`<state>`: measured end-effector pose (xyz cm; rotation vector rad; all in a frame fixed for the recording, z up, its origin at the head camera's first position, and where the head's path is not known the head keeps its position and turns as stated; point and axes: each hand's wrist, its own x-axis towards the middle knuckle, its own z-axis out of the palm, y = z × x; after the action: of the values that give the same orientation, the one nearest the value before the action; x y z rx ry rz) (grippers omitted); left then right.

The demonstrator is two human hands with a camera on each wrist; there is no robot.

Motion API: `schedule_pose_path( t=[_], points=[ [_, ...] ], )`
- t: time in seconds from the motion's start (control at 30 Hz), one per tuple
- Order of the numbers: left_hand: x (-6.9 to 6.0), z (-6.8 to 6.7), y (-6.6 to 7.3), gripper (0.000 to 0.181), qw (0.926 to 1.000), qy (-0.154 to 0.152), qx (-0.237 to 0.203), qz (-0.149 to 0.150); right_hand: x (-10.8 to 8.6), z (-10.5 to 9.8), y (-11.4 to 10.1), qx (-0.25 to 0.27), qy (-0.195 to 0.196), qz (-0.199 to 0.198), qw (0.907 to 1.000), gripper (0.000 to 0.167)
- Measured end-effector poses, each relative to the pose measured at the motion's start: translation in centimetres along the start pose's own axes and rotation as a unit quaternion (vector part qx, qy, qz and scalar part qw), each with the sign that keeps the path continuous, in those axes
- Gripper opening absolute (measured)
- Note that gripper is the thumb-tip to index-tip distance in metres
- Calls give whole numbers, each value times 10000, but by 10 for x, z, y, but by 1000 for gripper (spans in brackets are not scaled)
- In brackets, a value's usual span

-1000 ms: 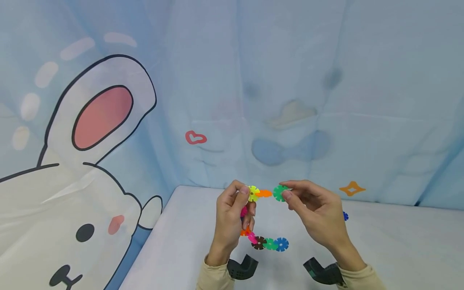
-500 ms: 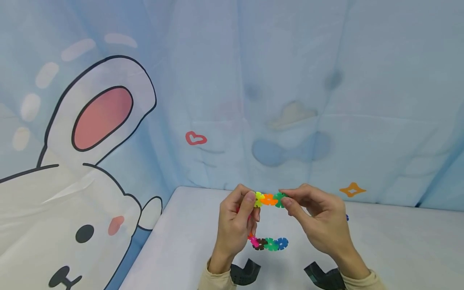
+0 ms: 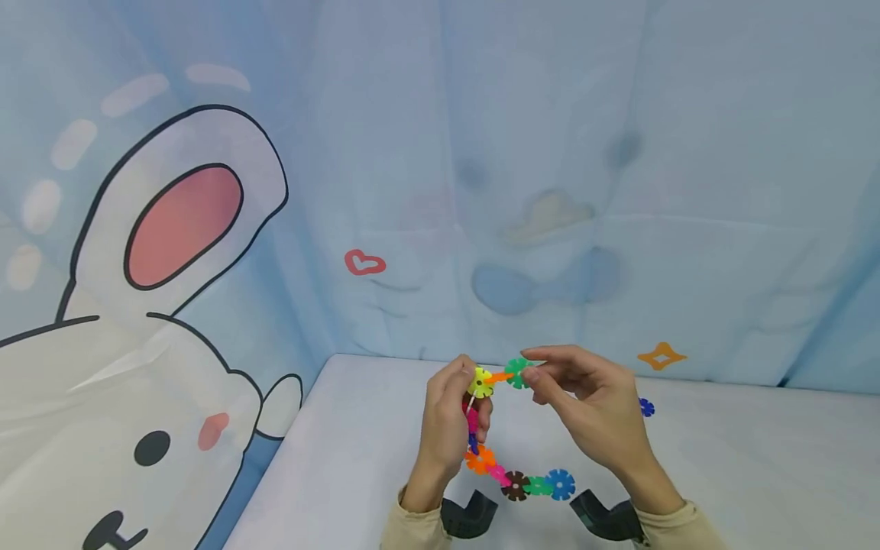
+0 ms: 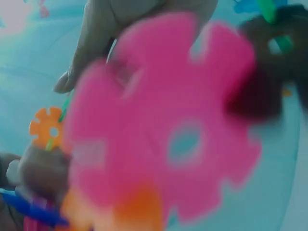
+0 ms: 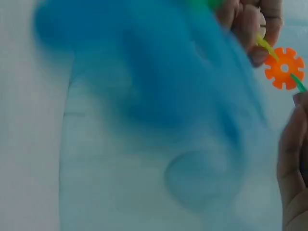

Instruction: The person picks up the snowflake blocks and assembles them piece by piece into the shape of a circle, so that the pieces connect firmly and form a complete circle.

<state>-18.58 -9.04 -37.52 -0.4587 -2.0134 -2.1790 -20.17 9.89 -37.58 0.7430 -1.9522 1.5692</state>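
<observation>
My left hand [image 3: 445, 439] pinches a yellow snowflake building disc [image 3: 483, 384] in a chain of slotted plastic discs. An orange disc [image 5: 275, 72] joins the yellow one to a green disc [image 3: 516, 372], which my right hand [image 3: 594, 409] pinches by its right edge. Below the left hand the chain curves down through pink, dark blue and orange [image 3: 480, 459] discs. It ends at the right in a brown disc [image 3: 516, 486], a green one and a light blue disc [image 3: 561, 484]. A blurred pink disc [image 4: 144, 120] fills much of the left wrist view.
A loose dark blue disc [image 3: 647, 407] lies on the white table [image 3: 742, 458], beyond the right hand. Behind the table hangs a light blue curtain [image 3: 412, 153] printed with a rabbit. Dark wrist mounts [image 3: 470, 516] sit at both wrists.
The green disc, apart from the orange one a second ago, now joins it. The chain has turned, and its lower end has swung lower and right, showing more discs. Both hands still pinch their discs.
</observation>
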Motion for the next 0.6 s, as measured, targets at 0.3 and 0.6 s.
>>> schedule_pose_path(
  t=[0.3,0.6],
  points=[
    [10,-19,-16,40,9959,673,-212,-567,0,-53,77,-2430,-878,1096,9598,26],
    [12,-32,-21,43,9950,819,-258,-511,-22,-67,138,-3039,-2601,2219,8892,35]
  ],
)
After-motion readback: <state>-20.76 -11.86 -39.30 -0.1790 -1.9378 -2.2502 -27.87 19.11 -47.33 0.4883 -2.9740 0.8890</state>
